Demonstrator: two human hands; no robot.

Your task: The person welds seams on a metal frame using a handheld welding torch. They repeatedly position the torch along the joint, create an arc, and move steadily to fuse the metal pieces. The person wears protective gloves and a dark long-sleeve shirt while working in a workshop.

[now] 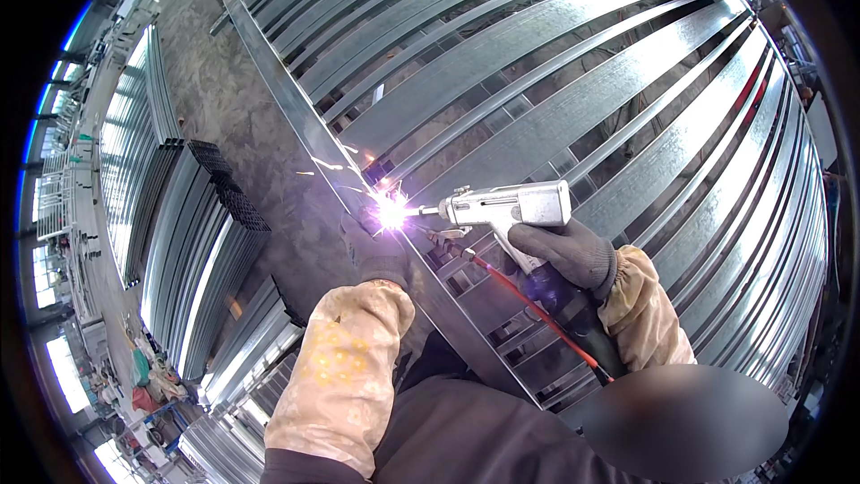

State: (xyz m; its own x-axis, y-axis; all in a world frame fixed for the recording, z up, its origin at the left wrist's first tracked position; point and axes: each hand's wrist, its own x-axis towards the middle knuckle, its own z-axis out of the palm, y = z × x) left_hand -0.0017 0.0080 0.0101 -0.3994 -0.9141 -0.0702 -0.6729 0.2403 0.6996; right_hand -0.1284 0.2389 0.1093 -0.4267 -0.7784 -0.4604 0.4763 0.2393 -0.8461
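My right hand (578, 255), in a dark grey glove, is wrapped around the grip of a silver pistol-shaped welding gun (511, 206). Its nozzle points left at a bright violet-white arc (391, 211) throwing sparks on the long edge rail (309, 121) of a metal frame. A red hose (546, 318) runs up beside the gun's grip to a thin tip just below the nozzle. My left hand (383, 264), gloved too, rests at the rail right by the arc; glare and smoke hide its fingers. Light protective sleeves cover both forearms.
Long shiny metal slats (573, 134) fan out from the rail to the right, with gaps between them. Left of the rail lies a concrete floor (215, 63). Bundles of metal tubing (179, 251) are stacked further left, near bright windows (63, 372).
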